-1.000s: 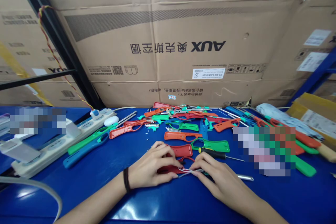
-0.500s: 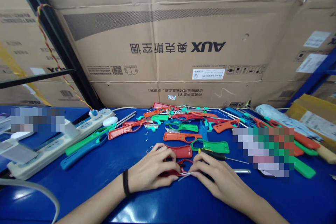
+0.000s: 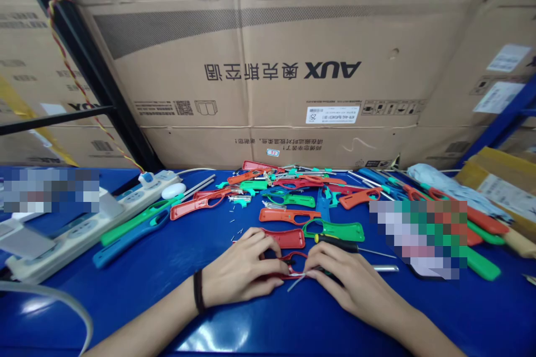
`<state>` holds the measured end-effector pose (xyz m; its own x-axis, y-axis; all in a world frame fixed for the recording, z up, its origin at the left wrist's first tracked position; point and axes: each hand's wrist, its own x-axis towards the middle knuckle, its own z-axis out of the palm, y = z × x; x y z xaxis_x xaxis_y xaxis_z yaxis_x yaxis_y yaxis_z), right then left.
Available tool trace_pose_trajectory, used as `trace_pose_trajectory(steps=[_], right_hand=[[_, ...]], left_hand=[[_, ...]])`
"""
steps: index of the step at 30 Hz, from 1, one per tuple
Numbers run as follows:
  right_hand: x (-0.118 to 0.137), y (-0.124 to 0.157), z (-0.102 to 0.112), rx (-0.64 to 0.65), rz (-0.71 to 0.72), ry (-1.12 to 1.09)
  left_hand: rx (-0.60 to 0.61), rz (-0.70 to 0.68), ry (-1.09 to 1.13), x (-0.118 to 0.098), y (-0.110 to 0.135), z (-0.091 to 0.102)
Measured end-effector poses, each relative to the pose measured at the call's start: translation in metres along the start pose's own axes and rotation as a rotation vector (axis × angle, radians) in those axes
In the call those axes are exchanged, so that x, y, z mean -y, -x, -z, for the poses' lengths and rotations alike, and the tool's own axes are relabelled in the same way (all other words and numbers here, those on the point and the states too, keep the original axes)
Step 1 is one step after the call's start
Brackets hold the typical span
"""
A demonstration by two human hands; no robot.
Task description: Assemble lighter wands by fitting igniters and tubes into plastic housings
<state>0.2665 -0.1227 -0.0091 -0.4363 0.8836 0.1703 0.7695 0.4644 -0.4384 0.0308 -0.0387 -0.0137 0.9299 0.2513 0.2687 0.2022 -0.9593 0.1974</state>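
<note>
My left hand (image 3: 240, 270) lies curled over a red plastic handle shell (image 3: 292, 261) on the blue table (image 3: 167, 268), fingers pressed down on it. My right hand (image 3: 339, 276) meets it from the right, its fingertips pinching a thin metal piece (image 3: 296, 280) at the shell's near edge. A black-handled screwdriver (image 3: 335, 243) lies just beyond my right hand. Another red shell (image 3: 288, 237) and a green shell (image 3: 335, 230) lie right behind both hands.
Several red, green, orange and blue handle shells and metal rods are spread across the far table (image 3: 293, 189). A white power strip (image 3: 79, 223) and long green and blue parts (image 3: 129, 228) lie at the left. Large cardboard boxes (image 3: 268, 67) wall the back.
Both hands have stayed on the red shell; the metal piece between the fingertips now tilts down toward me. The view shifted slightly.
</note>
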Motion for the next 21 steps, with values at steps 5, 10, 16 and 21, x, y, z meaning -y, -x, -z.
trace_pose_trajectory(steps=[5, 10, 16, 21], right_hand=[[0.000, 0.000, 0.001, -0.016, -0.001, 0.034], [-0.002, 0.005, -0.005, -0.074, 0.080, 0.149], [-0.005, 0.008, -0.014, -0.151, 0.110, 0.083], [-0.006, 0.010, -0.013, -0.141, 0.114, 0.108]], left_hand=[[-0.011, -0.024, -0.058, 0.000, 0.000, 0.000], [-0.044, -0.053, -0.154, -0.003, 0.000, 0.000], [-0.077, -0.058, -0.139, -0.005, 0.000, 0.001], [-0.071, -0.059, -0.128, -0.003, -0.001, 0.001]])
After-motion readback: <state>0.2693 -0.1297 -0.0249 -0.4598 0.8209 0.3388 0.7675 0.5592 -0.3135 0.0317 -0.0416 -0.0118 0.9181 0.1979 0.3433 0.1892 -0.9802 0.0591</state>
